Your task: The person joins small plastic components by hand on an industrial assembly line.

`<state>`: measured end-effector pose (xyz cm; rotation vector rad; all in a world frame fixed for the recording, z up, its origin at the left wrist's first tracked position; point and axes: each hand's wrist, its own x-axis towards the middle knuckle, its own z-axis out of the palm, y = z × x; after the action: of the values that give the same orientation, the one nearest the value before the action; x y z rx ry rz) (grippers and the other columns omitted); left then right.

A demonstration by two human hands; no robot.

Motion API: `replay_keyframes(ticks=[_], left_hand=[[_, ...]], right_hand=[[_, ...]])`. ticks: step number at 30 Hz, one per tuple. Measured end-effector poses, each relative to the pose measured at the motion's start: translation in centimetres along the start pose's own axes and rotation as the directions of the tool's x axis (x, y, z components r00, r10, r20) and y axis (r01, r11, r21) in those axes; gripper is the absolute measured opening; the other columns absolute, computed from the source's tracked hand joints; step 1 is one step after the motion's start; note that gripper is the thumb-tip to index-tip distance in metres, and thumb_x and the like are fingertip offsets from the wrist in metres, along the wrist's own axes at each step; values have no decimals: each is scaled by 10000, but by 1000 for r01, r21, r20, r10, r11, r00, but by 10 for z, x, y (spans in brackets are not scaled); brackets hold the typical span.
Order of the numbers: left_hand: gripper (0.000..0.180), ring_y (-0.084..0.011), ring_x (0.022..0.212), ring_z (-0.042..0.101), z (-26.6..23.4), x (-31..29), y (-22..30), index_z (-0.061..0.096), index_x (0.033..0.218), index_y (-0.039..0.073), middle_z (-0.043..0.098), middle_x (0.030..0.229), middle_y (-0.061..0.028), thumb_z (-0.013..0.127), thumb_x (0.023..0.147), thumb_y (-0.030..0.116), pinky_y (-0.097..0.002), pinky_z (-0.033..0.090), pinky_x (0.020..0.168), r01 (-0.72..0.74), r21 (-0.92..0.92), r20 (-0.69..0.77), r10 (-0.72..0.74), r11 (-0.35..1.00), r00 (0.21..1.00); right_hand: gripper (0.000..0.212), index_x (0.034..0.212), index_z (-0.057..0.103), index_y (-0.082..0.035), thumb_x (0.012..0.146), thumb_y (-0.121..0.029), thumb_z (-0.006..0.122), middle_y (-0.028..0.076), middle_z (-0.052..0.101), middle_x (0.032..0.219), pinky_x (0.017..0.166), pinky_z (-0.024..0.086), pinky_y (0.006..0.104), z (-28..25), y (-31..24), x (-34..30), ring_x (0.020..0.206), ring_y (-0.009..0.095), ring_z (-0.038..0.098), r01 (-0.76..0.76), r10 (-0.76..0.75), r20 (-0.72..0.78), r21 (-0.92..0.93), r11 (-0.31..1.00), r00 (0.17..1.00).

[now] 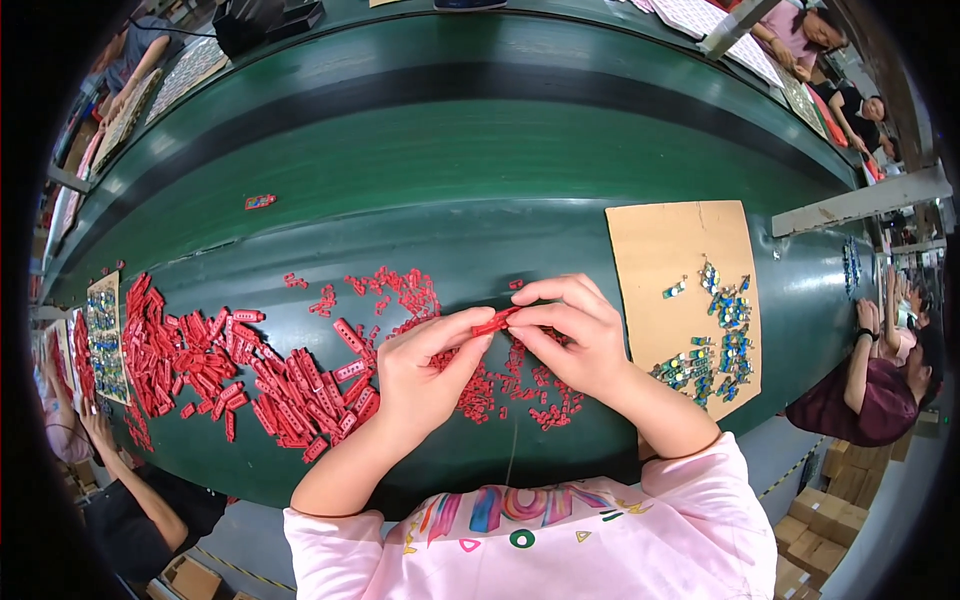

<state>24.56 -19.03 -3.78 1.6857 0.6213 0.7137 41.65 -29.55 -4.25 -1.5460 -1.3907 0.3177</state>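
Both hands meet over the green table, pinching one red plastic part between them. My left hand grips its left end with thumb and forefinger. At its right end, the thumb and fingers of my right hand are closed on it. What the part looks like under the fingertips is hidden. Below and around the hands lie loose small red pieces. Left of my left hand spreads a heap of longer red plastic housings with holes along them.
Right of my hands lies a tan cardboard sheet with several small blue, green and yellow parts. A single red piece with coloured inserts rests on the green belt. Co-workers sit at left, right and across; cardboard boxes stand lower right.
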Motion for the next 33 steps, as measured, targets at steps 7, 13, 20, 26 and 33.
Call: replay_keyframes(ticks=[7, 13, 20, 26, 33], left_hand=[[288, -141, 773, 712, 2, 2, 7, 731, 1054, 1, 759, 942, -78, 729, 775, -70, -228, 557, 651, -86, 197, 47, 78, 977, 996], [299, -140, 788, 712, 1, 0, 3, 728, 1067, -3, 758, 938, -79, 724, 777, -77, -228, 558, 663, 34, 61, 29, -36, 998, 999], [306, -138, 785, 715, -3, -2, -9, 723, 1087, -5, 758, 938, -80, 717, 790, -79, -225, 562, 672, 124, -80, -24, -127, 989, 992], [312, -141, 816, 718, 1, 4, -5, 712, 1111, -8, 754, 975, -91, 697, 810, -87, -223, 564, 716, 99, -81, 45, -96, 992, 994], [331, -152, 912, 720, 0, 3, -3, 686, 1155, -12, 739, 1055, -104, 664, 838, -106, -218, 559, 808, 172, -17, 130, -168, 985, 977]], right_hand=[[140, 912, 749, -71, 773, -52, 758, 48, 684, 1077, 788, 506, 302, -7, -1, -1, 907, 203, 623, 205, -220, -28, -264, 943, 975], [150, 942, 748, -63, 792, -70, 741, 58, 684, 1080, 830, 498, 331, -36, 8, -7, 924, 220, 628, 169, -176, 6, -315, 934, 984], [233, 993, 709, -48, 762, -58, 734, 68, 685, 1061, 875, 476, 341, -139, 45, -40, 979, 238, 613, -136, 167, -38, -765, 630, 985], [184, 966, 705, -43, 785, -47, 736, 55, 692, 966, 792, 508, 317, -140, 46, -50, 858, 213, 637, -207, 311, 18, -708, 675, 950], [166, 930, 722, -14, 776, 38, 756, 49, 698, 856, 632, 478, 245, -56, -7, -6, 700, 132, 610, -222, 218, 78, 41, 974, 973]])
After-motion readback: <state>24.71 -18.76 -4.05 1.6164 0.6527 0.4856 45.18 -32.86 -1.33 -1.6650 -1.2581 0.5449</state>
